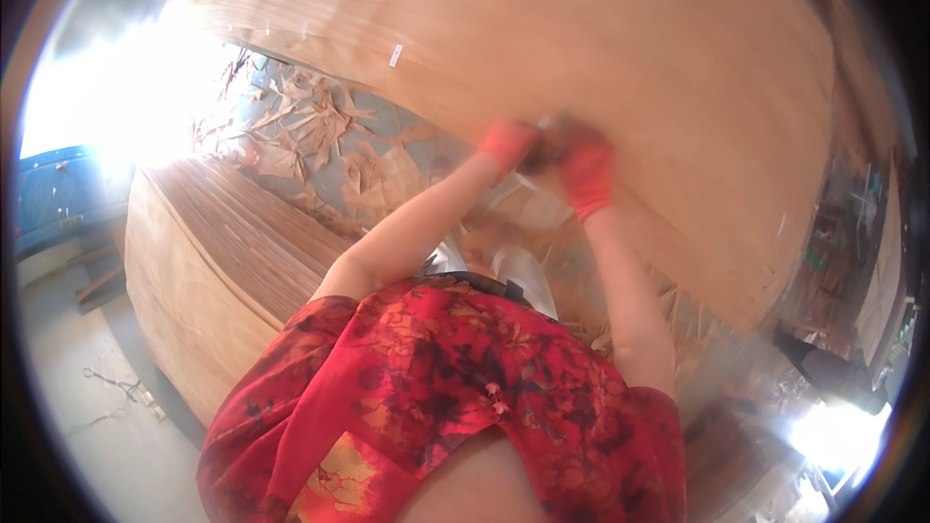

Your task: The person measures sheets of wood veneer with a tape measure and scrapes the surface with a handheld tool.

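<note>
A big, thin sheet of tan wood (630, 58) lies in front of the person, and it fills most of the top of the view. Its near edge slants down from the left to the right. The left grip (510, 143) and the right grip (587, 167) are both at that near edge, close to each other. Most of the sheet spreads out past them, and a wide part reaches off to the right of the right grip. Both wear red gloves with dark finger parts. The fingers are blurry, so I cannot tell if either grip is clenched, let go, or grasping the edge. A small, blurry thing (546, 124) shows between them, too smeared to name.

On the sheet, to the left of the grips, is a little white strip (395, 55). A tall stack of thin wood sheets (228, 223) stands near the person's left side, well apart from the grips. Torn wood scraps (325, 126) lie all over the floor between the stack and the big sheet. The person has a red top with flowers (465, 349).
</note>
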Tool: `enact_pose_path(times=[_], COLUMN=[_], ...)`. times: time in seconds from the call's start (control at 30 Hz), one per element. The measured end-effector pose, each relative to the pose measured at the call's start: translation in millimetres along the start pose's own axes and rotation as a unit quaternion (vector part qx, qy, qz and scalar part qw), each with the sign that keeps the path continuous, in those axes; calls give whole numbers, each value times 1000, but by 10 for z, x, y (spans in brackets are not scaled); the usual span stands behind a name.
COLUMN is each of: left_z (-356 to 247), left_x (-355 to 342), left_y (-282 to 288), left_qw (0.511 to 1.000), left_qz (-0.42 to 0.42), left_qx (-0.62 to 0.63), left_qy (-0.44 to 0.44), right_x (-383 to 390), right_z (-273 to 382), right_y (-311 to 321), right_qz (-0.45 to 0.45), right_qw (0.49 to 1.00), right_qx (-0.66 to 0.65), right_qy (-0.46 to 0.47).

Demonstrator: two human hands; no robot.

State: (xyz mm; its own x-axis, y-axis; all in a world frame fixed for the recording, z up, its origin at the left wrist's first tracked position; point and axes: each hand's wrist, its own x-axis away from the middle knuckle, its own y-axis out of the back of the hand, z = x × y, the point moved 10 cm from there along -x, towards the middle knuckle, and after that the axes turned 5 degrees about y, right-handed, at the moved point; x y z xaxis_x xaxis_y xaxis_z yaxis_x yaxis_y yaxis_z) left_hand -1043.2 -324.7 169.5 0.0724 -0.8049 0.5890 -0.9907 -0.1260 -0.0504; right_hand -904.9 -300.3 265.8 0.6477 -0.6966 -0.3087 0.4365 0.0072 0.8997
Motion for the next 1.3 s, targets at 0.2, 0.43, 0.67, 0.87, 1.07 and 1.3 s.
enact_pose_path(times=[0.2, 0.43, 0.67, 0.87, 1.07, 1.3], left_z=[126, -23, -321, -261, -218, -229], left_x=[-174, 242, 463, 974, 1053, 851], left_y=[-14, 93, 606, 387, -505, -1732], left_qw=[1000, 986, 823, 961, 961, 947], left_qz=[0, 115, 75, 139, 193, 257], left_qx=[-20, -69, -562, -145, -170, -154], left_qy=[23, 96, 32, 191, 98, 112], right_x=[31, 35, -34, 134, 1362, 1618], right_z=[-73, 149, 214, 187, -898, -1112], right_y=[-314, -236, -131, 441, 1041, 985], right_qz=[136, 162, 145, 69, -18, -34], right_qw=[990, 978, 986, 995, 991, 989], right_qx=[-1, 89, 38, -7, 57, 4], right_qy=[21, 91, 75, 73, -117, -146])
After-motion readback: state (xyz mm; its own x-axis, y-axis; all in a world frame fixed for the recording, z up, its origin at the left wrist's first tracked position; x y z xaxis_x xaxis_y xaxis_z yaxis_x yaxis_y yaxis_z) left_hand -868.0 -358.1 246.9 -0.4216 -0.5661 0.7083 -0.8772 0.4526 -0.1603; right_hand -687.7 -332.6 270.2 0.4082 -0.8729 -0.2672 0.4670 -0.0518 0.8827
